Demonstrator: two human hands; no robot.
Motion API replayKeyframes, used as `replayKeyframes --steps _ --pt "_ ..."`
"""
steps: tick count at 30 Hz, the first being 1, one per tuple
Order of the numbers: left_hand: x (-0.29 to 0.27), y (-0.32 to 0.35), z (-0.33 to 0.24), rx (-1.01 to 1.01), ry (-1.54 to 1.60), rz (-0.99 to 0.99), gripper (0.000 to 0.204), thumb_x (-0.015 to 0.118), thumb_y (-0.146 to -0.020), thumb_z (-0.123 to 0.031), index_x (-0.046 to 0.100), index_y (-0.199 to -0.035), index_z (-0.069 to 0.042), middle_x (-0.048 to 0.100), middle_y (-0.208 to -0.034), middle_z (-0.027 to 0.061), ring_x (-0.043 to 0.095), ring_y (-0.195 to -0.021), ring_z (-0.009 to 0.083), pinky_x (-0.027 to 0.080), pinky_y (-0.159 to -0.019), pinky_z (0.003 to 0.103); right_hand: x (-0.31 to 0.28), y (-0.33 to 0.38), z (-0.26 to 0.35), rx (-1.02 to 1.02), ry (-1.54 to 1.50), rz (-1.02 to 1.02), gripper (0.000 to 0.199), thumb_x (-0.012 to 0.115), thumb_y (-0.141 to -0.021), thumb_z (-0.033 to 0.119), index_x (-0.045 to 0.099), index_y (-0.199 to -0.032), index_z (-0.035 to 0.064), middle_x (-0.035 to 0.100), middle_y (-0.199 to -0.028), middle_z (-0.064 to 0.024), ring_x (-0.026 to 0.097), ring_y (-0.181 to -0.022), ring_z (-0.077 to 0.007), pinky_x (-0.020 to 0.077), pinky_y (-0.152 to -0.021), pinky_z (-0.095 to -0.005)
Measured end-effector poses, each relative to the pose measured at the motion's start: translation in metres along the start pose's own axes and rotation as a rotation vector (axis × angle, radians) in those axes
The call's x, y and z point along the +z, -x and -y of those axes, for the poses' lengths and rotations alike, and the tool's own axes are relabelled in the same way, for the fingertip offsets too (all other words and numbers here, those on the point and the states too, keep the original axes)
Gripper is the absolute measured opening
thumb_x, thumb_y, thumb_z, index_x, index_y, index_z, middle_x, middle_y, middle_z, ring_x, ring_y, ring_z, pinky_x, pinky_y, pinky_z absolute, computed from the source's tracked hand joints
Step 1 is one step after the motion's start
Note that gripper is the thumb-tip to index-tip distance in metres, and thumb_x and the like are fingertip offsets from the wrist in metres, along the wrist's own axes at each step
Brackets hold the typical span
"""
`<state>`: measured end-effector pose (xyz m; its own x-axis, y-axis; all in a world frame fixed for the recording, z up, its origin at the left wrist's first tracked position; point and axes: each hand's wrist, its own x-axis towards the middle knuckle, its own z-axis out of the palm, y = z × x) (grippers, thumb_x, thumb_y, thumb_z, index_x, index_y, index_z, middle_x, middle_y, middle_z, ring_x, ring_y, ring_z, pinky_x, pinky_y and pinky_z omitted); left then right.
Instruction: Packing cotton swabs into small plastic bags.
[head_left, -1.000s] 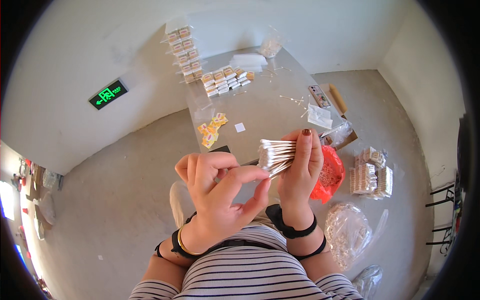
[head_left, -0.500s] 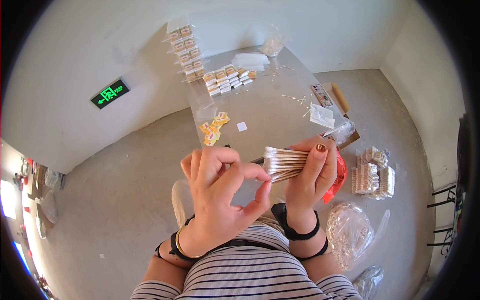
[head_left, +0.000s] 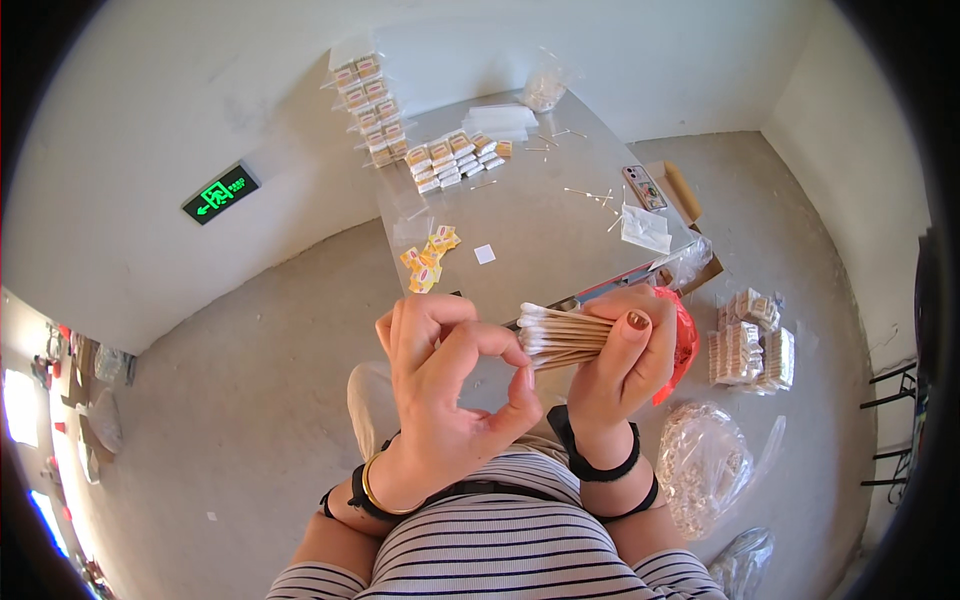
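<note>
My right hand (head_left: 625,350) is closed round a bundle of cotton swabs (head_left: 565,338) with pale wooden sticks, their white tips fanned toward the left. At the lower edge of those tips, my left hand (head_left: 445,385) pinches with thumb and forefinger, apparently on the end of one swab; the fingertips partly hide it. The other left fingers are curled. Both hands are held up in front of the near edge of a grey table (head_left: 540,220).
Small packs (head_left: 450,160) and a tall stack of packs (head_left: 370,105) occupy the table's far left. Yellow cards (head_left: 430,258) lie nearer; loose swabs (head_left: 590,193) and a phone (head_left: 645,188) are on the right. Wrapped bundles (head_left: 750,345) and a bag of swabs (head_left: 705,465) sit on the floor.
My left fingertips have shifted slightly left and down along the bundle's tip end. The bundle has also shifted a little left and down, still in my right hand.
</note>
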<state>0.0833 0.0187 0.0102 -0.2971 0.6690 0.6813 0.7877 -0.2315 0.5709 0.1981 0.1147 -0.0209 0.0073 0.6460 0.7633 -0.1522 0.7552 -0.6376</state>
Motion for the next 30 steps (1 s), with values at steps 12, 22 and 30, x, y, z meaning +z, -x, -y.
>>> replayKeyframes --steps 12,22,30 --pt "-0.002 0.004 0.016 -0.331 0.62 0.132 0.018 0.076 -0.071 -0.013 0.062 -0.082 -0.012 0.051 -0.099 0.005 0.045 -0.092 0.0164 0.033 -0.083 0.033 0.003 0.002 -0.009 0.254 -0.141 -0.052 0.03 0.043 -0.107 0.021 0.058 -0.091 0.0002 0.062 -0.076 -0.006 0.055 -0.064 -0.011 0.0423 -0.058 -0.0242" --pt "-0.077 -0.002 0.116 -0.344 -0.37 -0.091 0.011 0.067 -0.088 -0.009 0.058 -0.093 -0.006 0.057 -0.108 0.0075 0.053 -0.1 0.0217 0.042 -0.093 0.038 0.004 -0.009 -0.011 0.964 -0.863 -0.207 0.028 0.049 -0.105 0.031 0.057 -0.09 0.0093 0.052 -0.068 0.0002 0.042 -0.05 -0.0071 0.0297 -0.049 -0.0247" --pt "-0.037 -0.009 0.063 -0.082 -0.025 0.044 0.037 0.066 -0.091 -0.017 0.062 -0.128 -0.012 0.045 -0.148 0.0161 0.04 -0.138 0.0345 0.028 -0.115 0.047 -0.001 0.002 -0.024 0.972 -1.005 0.029 0.036 0.047 -0.106 0.036 0.058 -0.091 0.0056 0.059 -0.074 -0.0024 0.057 -0.061 -0.0091 0.0466 -0.054 -0.0233"
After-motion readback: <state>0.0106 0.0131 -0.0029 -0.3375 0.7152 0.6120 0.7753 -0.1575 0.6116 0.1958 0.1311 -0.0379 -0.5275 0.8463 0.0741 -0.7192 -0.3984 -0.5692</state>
